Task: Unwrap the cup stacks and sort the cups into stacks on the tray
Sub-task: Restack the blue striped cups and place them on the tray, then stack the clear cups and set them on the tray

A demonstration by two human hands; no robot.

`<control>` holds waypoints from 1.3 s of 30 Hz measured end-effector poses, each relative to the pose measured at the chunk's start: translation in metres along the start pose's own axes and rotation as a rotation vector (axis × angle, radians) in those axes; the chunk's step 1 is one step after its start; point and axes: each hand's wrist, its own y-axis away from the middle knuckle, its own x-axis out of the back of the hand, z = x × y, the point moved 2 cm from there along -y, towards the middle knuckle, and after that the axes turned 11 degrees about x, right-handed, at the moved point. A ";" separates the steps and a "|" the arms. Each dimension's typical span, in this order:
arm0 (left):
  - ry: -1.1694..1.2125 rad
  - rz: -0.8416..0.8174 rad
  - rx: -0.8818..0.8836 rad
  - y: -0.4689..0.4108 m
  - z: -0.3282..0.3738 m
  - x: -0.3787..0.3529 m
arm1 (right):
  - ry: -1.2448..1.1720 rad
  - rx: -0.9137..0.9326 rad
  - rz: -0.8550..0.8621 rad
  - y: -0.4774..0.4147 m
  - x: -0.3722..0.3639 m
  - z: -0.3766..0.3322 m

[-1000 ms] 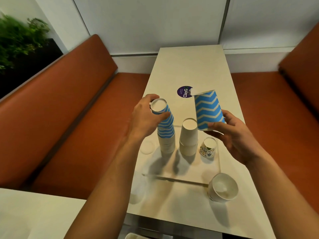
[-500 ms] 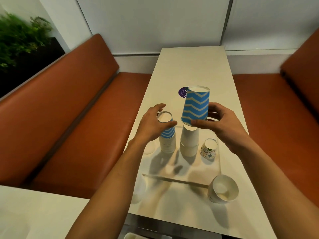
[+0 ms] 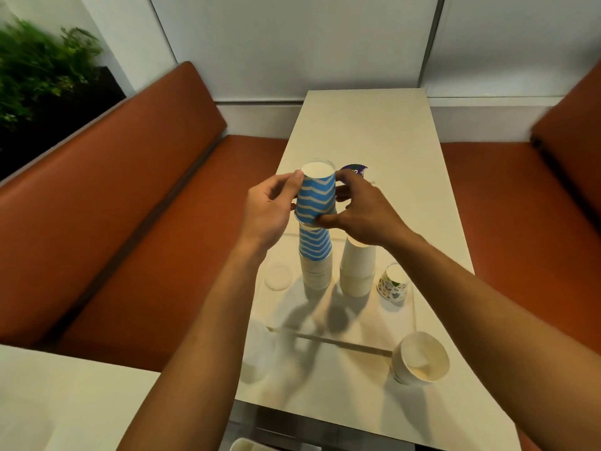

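Single wide-angle view from the head, close above the near end of the table. Looks forward and down along its length toward the wall panels. Catches the left hand and right hand near mid-frame around the blue zigzag cup, with orange benches curving at both sides.

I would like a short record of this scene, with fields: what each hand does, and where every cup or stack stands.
held cup: blue zigzag, upside down, just above the left stack
left hand: grips the held cup near its top
right hand: grips the held cup near its lower rim
left stack: white cups, one blue zigzag cup on top
middle stack: plain white cups, upside down
small patterned cup: upside down, right of the middle stack
white bowl: upright, before the clear tray front edge
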 end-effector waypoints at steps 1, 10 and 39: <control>-0.009 0.012 0.016 -0.004 -0.006 0.000 | 0.031 -0.008 -0.025 -0.003 -0.004 0.001; -0.030 0.003 0.197 -0.013 -0.052 -0.006 | 0.325 -0.059 -0.282 -0.013 -0.030 0.019; 0.072 0.297 0.099 0.073 -0.047 0.093 | -0.143 0.162 -0.016 0.081 -0.046 -0.079</control>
